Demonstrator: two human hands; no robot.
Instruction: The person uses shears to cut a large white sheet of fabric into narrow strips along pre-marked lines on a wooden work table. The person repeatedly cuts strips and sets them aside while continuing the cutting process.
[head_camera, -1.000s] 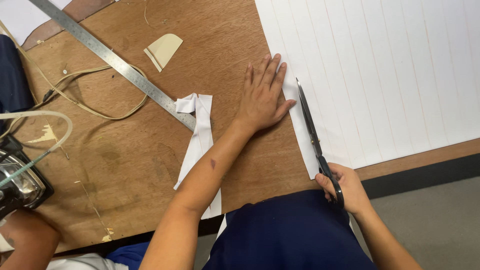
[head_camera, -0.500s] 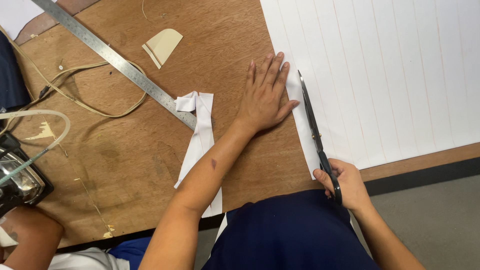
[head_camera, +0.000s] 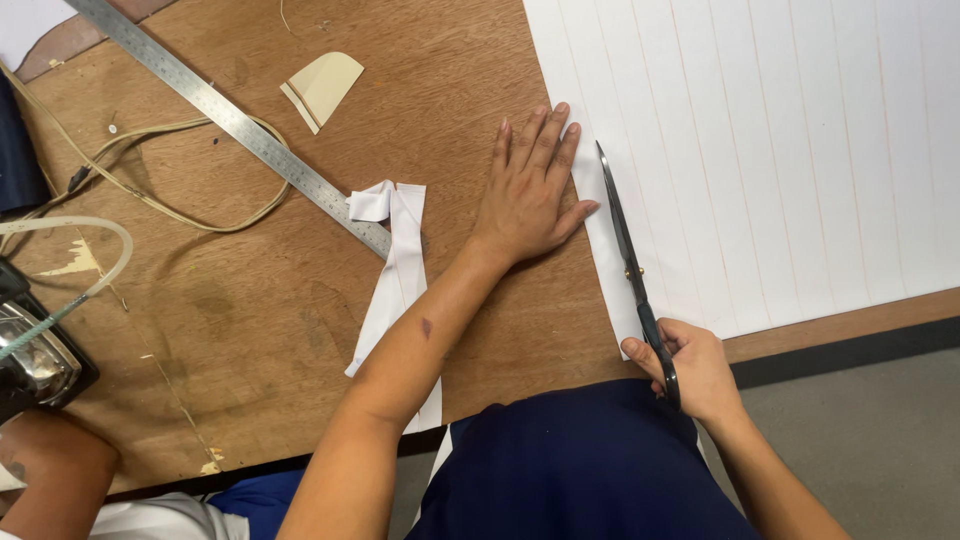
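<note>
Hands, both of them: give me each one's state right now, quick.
Left hand: open, flat, palm down, fingers on the edge of the white sheet, holding nothing.
Right hand: closed on the handles of the scissors, blades lying along the sheet's left edge.

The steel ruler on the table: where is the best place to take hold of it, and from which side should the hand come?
Probably the bare middle stretch of the steel ruler, pinched across its narrow width from above. It lies flat and diagonal on the wooden table; its lower end touches the folded white strips and the cord lies close by, while its upper end leaves the picture.
</note>
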